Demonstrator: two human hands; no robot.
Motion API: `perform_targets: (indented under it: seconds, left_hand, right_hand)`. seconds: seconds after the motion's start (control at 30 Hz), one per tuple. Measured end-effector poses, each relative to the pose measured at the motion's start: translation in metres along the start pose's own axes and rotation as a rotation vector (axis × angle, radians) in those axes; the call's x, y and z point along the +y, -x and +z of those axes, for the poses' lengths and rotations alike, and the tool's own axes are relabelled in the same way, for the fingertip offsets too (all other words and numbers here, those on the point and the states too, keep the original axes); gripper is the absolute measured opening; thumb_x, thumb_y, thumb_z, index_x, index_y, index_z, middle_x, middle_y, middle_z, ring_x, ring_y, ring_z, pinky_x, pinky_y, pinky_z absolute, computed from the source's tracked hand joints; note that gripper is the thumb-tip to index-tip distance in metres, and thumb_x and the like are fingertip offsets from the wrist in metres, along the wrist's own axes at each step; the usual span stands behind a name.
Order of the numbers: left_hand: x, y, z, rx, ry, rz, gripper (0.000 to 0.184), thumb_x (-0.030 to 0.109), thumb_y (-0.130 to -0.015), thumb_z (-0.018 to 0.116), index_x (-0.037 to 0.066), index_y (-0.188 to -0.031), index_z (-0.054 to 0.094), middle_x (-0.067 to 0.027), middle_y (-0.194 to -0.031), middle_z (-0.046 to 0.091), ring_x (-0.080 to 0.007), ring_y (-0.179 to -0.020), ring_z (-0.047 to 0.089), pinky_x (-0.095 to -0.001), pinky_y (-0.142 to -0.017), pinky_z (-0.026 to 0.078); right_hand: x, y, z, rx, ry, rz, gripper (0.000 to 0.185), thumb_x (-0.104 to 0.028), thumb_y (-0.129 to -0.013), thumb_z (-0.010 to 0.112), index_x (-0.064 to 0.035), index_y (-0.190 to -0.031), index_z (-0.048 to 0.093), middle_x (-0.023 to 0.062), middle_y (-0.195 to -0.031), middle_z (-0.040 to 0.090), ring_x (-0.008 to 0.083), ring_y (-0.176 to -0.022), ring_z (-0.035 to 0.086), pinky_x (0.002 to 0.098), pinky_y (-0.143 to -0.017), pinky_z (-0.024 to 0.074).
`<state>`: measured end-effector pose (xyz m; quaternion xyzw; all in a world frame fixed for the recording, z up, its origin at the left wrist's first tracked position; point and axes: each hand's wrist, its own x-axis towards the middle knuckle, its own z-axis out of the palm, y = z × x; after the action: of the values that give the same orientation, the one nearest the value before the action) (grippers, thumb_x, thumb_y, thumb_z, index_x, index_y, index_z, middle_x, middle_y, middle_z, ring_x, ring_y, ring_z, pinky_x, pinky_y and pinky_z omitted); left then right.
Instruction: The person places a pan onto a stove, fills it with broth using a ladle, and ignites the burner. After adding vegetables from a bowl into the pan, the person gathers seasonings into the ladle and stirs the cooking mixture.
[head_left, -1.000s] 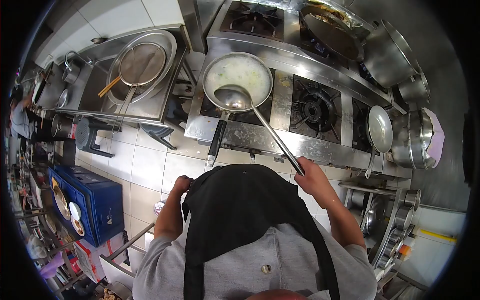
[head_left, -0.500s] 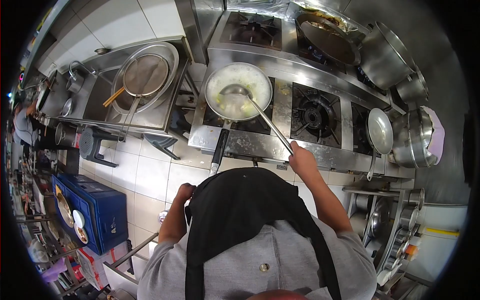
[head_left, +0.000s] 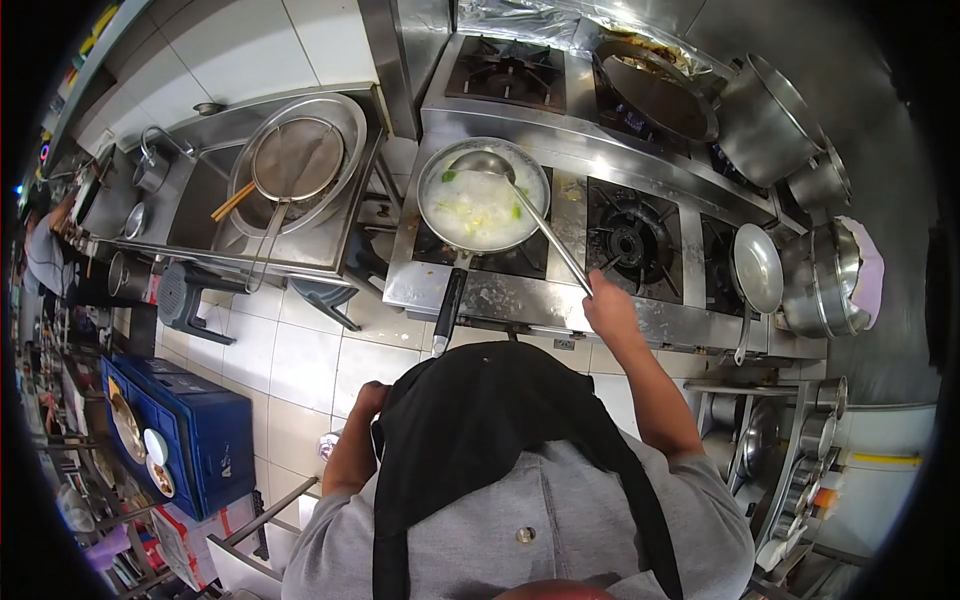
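Observation:
My right hand (head_left: 611,305) is closed round the end of a long-handled metal ladle (head_left: 482,165). The bowl of the ladle rests in the upper part of a pan (head_left: 424,208) on the left front burner. Pale, frothy liquid with green and yellowish pieces (head_left: 480,208) fills the pan, whose black handle (head_left: 449,308) points toward my body. My left hand (head_left: 373,397) hangs beside the black apron (head_left: 480,430), away from the pan; its fingers are partly hidden and too small to make out.
A strainer (head_left: 297,158) and chopsticks (head_left: 233,201) lie over a large bowl at the sink, left. Right of the pan are a bare burner (head_left: 628,243), a small pan (head_left: 758,268) and large pots (head_left: 768,120). A blue crate (head_left: 215,440) stands lower left. Another person (head_left: 45,250) is far left.
The ladle's bowl has moved from the pan's near side to its far side, with my right hand shifting forward. Green pieces now show more clearly in the liquid.

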<state>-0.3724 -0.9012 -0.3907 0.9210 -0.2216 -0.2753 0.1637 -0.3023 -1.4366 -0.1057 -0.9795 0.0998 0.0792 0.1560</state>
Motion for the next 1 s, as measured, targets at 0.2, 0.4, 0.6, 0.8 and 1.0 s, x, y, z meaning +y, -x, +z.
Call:
perform_targets:
  seconds: [0.2,0.4,0.6,0.8,1.0]
  left_hand:
    - [0.000,0.003,0.003,-0.001,0.056,-0.087,0.030,0.032,-0.083,0.057,0.013,-0.098,0.074,-0.0153,-0.095,0.072,-0.0335,-0.094,0.067,-0.0429,-0.085,0.054]
    - [0.001,0.002,0.004,0.021,-0.025,0.002,0.028,0.031,-0.081,0.059,0.015,-0.098,0.073,-0.0132,-0.095,0.073,-0.0324,-0.095,0.067,-0.0412,-0.086,0.054]
    - [-0.003,0.008,0.016,0.018,-0.029,-0.028,0.032,0.035,-0.078,0.061,0.013,-0.098,0.073,-0.0124,-0.097,0.073,-0.0315,-0.097,0.067,-0.0402,-0.086,0.054]
    - [-0.008,0.011,0.021,-0.002,-0.045,-0.006,0.031,0.035,-0.078,0.061,0.013,-0.097,0.072,-0.0129,-0.097,0.073,-0.0329,-0.098,0.067,-0.0411,-0.086,0.054]
    - [-0.011,-0.006,0.016,-0.018,-0.086,0.062,0.028,0.033,-0.079,0.059,0.014,-0.095,0.072,-0.0128,-0.095,0.073,-0.0338,-0.096,0.067,-0.0423,-0.084,0.054]
  right_hand:
    - [0.003,-0.024,-0.008,0.079,0.022,0.000,0.030,-0.014,-0.082,0.064,-0.0029,-0.107,0.051,0.0258,-0.087,0.067,0.0473,-0.086,0.064,0.0559,-0.079,0.0491]
    - [-0.006,-0.034,0.012,0.103,-0.029,0.033,0.027,-0.012,-0.082,0.061,-0.0006,-0.105,0.052,0.0271,-0.091,0.067,0.0468,-0.089,0.065,0.0552,-0.082,0.0493]
    - [-0.013,-0.019,0.028,0.066,-0.210,-0.045,0.028,-0.011,-0.077,0.063,0.0027,-0.100,0.054,0.0303,-0.090,0.064,0.0480,-0.088,0.063,0.0529,-0.079,0.0481]
    - [-0.029,-0.005,0.015,-0.244,-0.481,0.057,0.022,-0.011,-0.076,0.060,0.0048,-0.091,0.054,0.0169,-0.073,0.058,0.0283,-0.065,0.061,0.0420,-0.062,0.0496]
    - [-0.040,0.026,-0.004,-0.458,-0.811,0.179,0.014,-0.009,-0.083,0.060,0.0007,-0.088,0.052,0.0069,-0.069,0.052,0.0158,-0.048,0.054,0.0321,-0.044,0.0450]
